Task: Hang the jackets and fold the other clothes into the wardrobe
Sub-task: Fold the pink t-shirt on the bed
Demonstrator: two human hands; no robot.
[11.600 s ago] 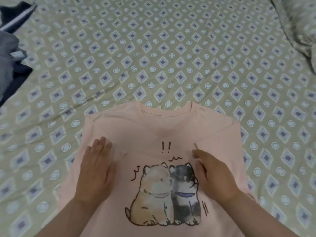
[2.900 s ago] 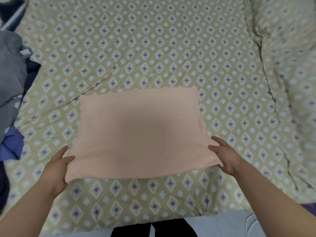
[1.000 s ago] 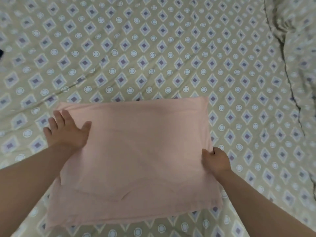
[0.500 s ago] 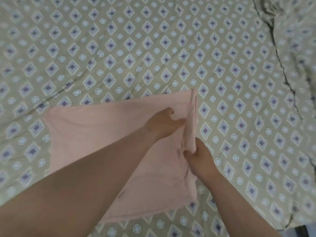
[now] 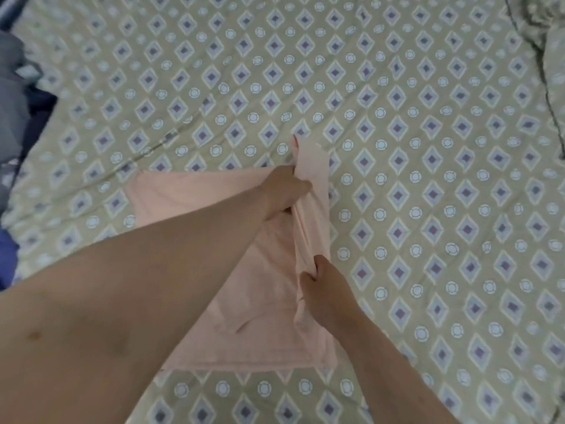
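Note:
A pink t-shirt (image 5: 269, 301), folded into a rectangle with its plain side up, lies on the bed in the lower middle of the head view. Its right edge is lifted off the sheet into a raised ridge. My left hand (image 5: 284, 191) reaches across the shirt and grips the far end of that raised edge. My right hand (image 5: 321, 289) pinches the same edge nearer to me. My left forearm covers much of the shirt's left part.
The patterned bed sheet (image 5: 428, 179) fills most of the view. A pile of grey and dark blue clothes (image 5: 15, 102) lies at the left edge. A rumpled duvet or pillow in the same pattern (image 5: 544, 32) sits at the top right.
My left hand left the shirt's left side and crossed to its right edge. Both hands took hold of that edge and have raised it higher over the last half second.

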